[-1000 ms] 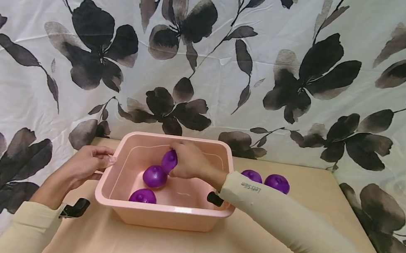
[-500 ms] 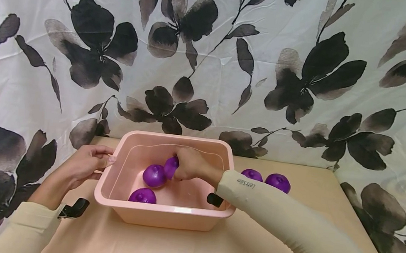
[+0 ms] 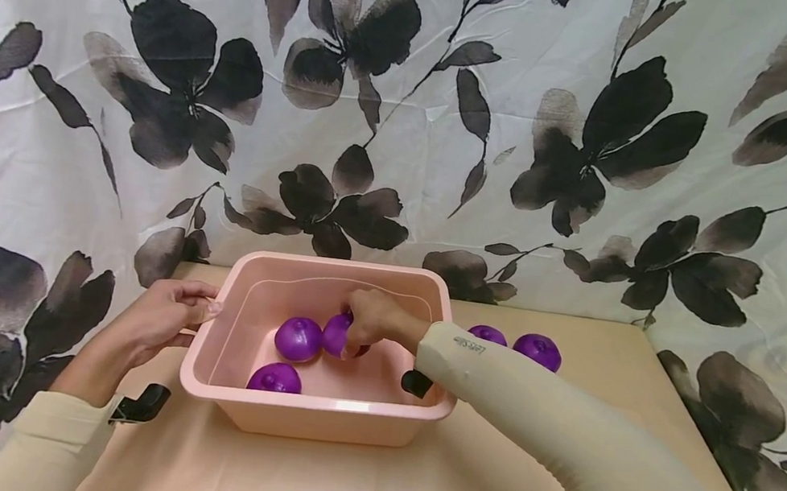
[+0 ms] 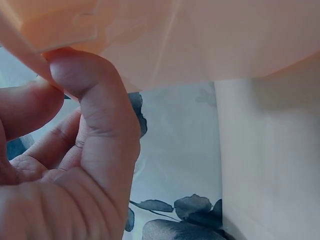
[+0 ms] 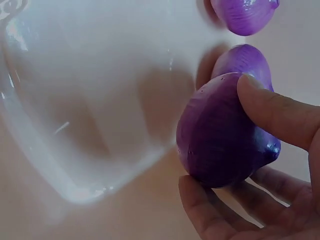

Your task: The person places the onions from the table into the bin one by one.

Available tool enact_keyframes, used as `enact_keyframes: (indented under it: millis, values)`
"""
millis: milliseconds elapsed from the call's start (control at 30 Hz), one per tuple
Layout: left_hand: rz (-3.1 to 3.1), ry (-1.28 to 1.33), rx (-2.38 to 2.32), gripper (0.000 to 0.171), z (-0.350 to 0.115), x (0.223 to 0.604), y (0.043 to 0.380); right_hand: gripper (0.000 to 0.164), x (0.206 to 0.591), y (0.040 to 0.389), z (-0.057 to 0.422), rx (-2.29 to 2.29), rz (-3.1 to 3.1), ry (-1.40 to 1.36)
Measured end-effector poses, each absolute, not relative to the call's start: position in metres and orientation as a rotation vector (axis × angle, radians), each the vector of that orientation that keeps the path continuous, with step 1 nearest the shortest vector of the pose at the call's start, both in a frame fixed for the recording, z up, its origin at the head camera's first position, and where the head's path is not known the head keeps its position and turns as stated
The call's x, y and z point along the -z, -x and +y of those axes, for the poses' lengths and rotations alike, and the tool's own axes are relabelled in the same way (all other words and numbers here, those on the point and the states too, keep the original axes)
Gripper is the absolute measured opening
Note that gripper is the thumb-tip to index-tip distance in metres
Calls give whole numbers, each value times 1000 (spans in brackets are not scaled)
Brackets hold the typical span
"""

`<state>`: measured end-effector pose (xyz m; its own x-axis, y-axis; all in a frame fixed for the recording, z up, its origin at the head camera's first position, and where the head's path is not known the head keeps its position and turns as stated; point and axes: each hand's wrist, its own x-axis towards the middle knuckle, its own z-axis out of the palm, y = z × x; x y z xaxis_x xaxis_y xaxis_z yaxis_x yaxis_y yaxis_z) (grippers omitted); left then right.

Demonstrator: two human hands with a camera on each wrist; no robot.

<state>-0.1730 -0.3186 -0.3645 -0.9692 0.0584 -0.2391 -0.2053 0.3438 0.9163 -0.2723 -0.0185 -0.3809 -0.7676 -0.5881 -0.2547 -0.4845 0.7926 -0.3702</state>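
Observation:
My right hand (image 3: 379, 323) is inside the pink plastic tub (image 3: 317, 404) and grips a purple onion (image 3: 335, 334) between thumb and fingers. In the right wrist view the held onion (image 5: 217, 132) lies on its side, its pointed tip toward the palm. Two more purple onions are in the tub: one (image 3: 298, 339) next to the held one, the other (image 3: 275, 378) by the front wall, partly hidden by the rim. At the tub's left side my left hand (image 3: 163, 316) pinches the rim, with thumb and index finger (image 4: 92, 85) on it in the left wrist view.
Two purple onions, one (image 3: 538, 352) fully seen and one (image 3: 488, 334) partly behind my right sleeve, sit on the beige table (image 3: 308, 483) right of the tub. A floral cloth (image 3: 447, 162) hangs behind the table.
My right hand has moved slightly right and down in the tub with the onion in its grip. The left hand stays on the rim.

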Motion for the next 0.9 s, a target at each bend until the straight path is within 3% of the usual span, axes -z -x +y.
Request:
enact_keyframes:
  millis: [600, 800, 900]
  values:
    - [2378, 119, -1639, 48, -319, 361, 173, 39, 382, 268, -29, 350, 2624, 791]
    - [2365, 122, -1638, 48, -324, 363, 172, 30, 344, 268, -12, 693, 2548, 756]
    - [2360, 120, -1647, 49, -328, 364, 172, 39, 315, 264, 11, 963, 2487, 678]
